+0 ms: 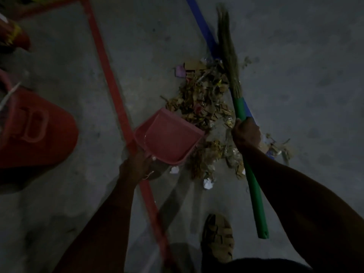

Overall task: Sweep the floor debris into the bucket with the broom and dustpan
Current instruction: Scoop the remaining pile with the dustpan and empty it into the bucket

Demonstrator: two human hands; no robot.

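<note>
Two tools were in your hands at this moment. Your right hand (247, 133) had its fingers wrapped around the green plastic handle of the grass-bristle broom (229, 62), just below where the bristles are bound; your left hand (137, 164) held the pink plastic dustpan (169, 138) at its rear edge, though the dim light hid how those fingers lay. The loose heap of dry leaves, paper scraps and foil wrappers (202, 101) lay on the grey concrete floor (295, 75) between your two sets of fingers, touching the dustpan's open lip, with the bristles along its far side. That litter looked feather-light and crackly; it would likely scatter under a hard stroke, so short, gentle pulls toward the pan seemed wise. The bristles looked soft and springy, the handle stiff, and your high grip near the binding suited close work. The pan looked light and rigid; pressing its lip flat should keep scraps from sliding beneath. The red plastic bucket (39, 134) stood well to the left of your left fingers.
</note>
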